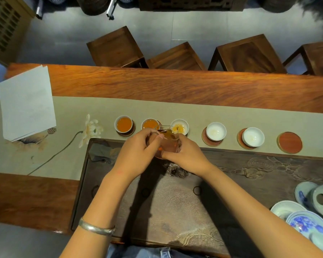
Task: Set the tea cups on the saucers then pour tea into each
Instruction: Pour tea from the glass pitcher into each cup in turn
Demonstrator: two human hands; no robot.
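along the cloth runner [175, 110] on the counter [157, 84], the row reads left to right: the first cup [123, 124] sits on its saucer, full of amber tea; the second cup [150, 124] is full too, partly hidden behind the hands; the third cup [179, 126] holds only a little tea and is being filled now. the glass pitcher [167, 144] hangs tilted just above it, spout toward that cup. the left hand [136, 148] curls its grip around the pitcher's left side, and the right hand [185, 155] curls around its right side and base, so both hold it. further right, the fourth cup [216, 131] and fifth cup [254, 137] sit empty, each off-centre on its saucer. the last saucer [289, 142], toward the counter's right end, has no cup. so by my reading roughly half is done: three cups need tea, and one cup needs placing.
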